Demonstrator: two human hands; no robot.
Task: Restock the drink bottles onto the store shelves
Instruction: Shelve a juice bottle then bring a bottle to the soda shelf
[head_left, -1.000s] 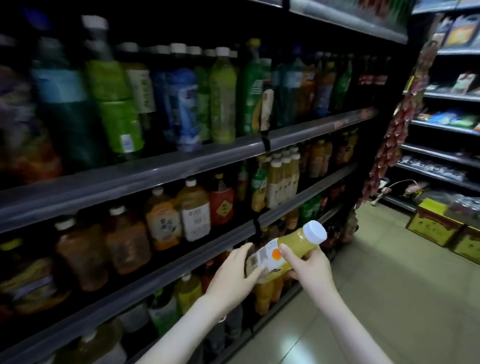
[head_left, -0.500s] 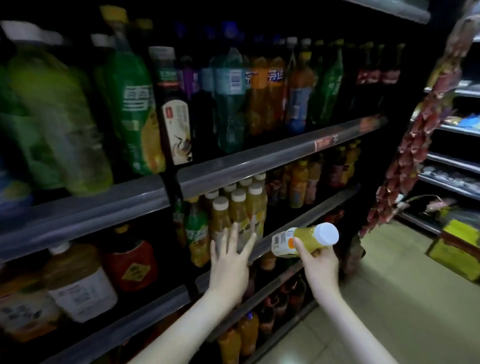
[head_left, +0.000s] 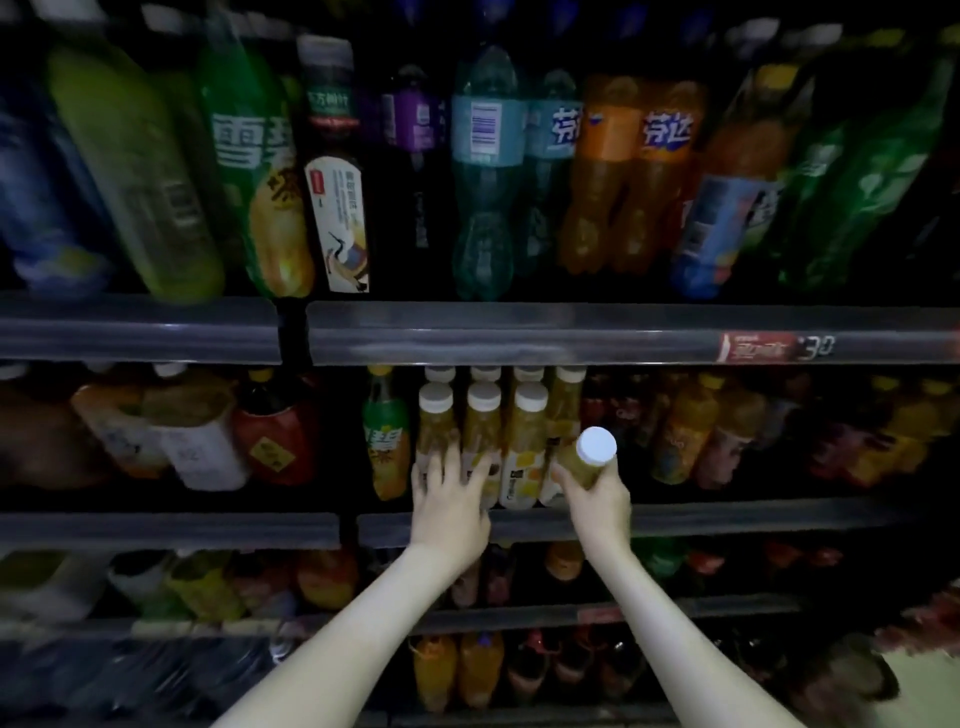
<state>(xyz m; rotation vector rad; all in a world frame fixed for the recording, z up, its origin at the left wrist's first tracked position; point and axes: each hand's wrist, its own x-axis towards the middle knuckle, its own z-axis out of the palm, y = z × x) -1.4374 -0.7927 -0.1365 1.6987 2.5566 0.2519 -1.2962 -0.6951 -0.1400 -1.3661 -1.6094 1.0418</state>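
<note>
My right hand (head_left: 597, 501) grips a yellow juice bottle (head_left: 589, 457) with a white cap pointing toward me, at the front edge of the middle shelf (head_left: 727, 517). A row of matching white-capped juice bottles (head_left: 524, 441) stands on that shelf just left of the held bottle. My left hand (head_left: 449, 499) is spread with fingers apart and rests against the fronts of the leftmost bottles in that row. It holds nothing.
The shelf above (head_left: 519, 332) carries large soda bottles and a red price tag (head_left: 758, 347). A green-labelled bottle (head_left: 387, 441) stands left of the juice row; orange drinks (head_left: 680, 431) stand to the right. Lower shelves hold more bottles. Floor shows at bottom right.
The view has turned to face the shelves squarely. My right hand has brought the bottle in to the juice row, cap now toward me. My left hand has reached onto the shelved bottles.
</note>
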